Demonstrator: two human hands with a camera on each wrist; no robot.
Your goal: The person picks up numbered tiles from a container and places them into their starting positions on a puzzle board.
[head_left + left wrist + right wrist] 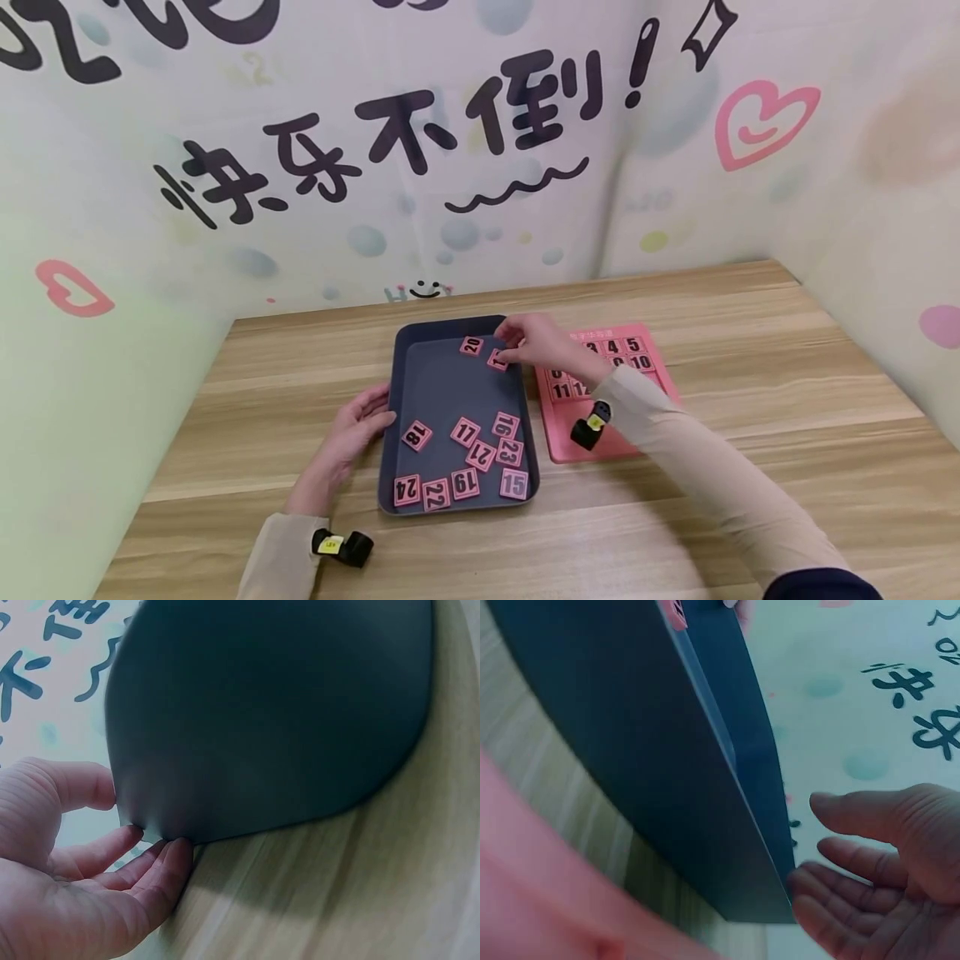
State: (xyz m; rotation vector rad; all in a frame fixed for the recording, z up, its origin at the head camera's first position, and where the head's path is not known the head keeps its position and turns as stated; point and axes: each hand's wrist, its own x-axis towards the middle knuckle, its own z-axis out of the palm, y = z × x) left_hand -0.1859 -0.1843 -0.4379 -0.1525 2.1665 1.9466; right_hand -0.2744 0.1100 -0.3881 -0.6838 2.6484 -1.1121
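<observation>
A dark grey tray (450, 392) lies on the table with several pink number tiles in it. My left hand (360, 425) grips the tray's left rim, the thumb at the rim and the fingers against the outer wall (161, 900). My right hand (536, 340) is over the tray's far right corner, thumb tip at a partly covered tile (496, 360). In the right wrist view its thumb (855, 814) stands apart from the loosely bent fingers, with no tile between them. The 20 tile (471, 346) lies nearby; the 18 tile (416, 435) is farther down.
Right of the tray lies a pink number board (588, 433) with tiles set in rows, partly covered by my right forearm. Nearer tiles include the 24 tile (407, 490) and the 15 tile (513, 484). A printed wall cloth (315, 250) hangs behind the wooden table (300, 358).
</observation>
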